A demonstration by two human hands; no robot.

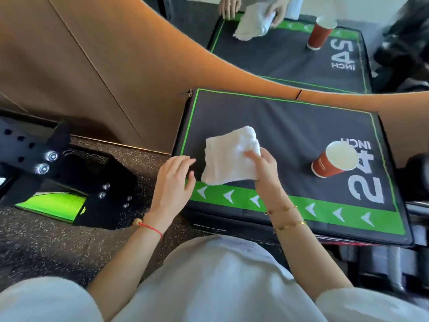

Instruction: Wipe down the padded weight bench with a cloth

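Your right hand (263,167) pinches the folded cloth (229,156), lifted at the pad's (290,126) near-left; your left hand (173,182) hovers open at its edge; a cup (334,160) stands right; wiping looks barely begun, most of the surface remaining.

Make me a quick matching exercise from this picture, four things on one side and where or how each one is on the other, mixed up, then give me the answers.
Column one:
1. cloth
2. paper cup
3. left hand
4. right hand

Column two:
A. open, at the pad's left edge
B. stands on the pad near the number 24
C. white, folded, held over the pad
D. grips the cloth

Pairs: 1-C, 2-B, 3-A, 4-D
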